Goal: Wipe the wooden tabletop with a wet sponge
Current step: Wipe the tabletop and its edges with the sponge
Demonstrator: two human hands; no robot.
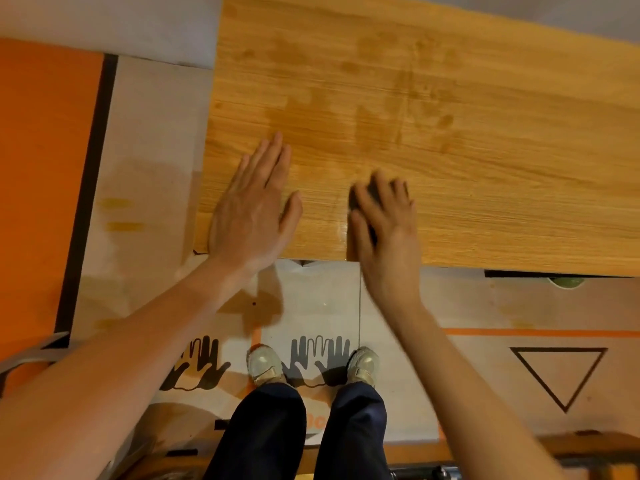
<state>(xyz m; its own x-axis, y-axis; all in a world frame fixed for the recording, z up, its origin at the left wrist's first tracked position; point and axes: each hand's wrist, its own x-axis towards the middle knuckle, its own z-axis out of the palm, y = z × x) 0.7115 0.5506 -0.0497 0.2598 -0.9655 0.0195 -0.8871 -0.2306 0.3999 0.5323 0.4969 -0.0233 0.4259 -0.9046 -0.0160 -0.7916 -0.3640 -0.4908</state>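
Sponge (363, 199) gripped under curled right hand (384, 220); left hand (252, 206) flat on tabletop (485, 150).

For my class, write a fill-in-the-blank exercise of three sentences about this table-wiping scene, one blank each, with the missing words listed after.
1. The left hand lies flat, fingers straight, on the ______ tabletop.
2. The dark sponge sits under the ______ hand.
3. Darker damp streaks show on the wood, on the side of the hands that is ______ from the person.

Missing words: wooden; right; away
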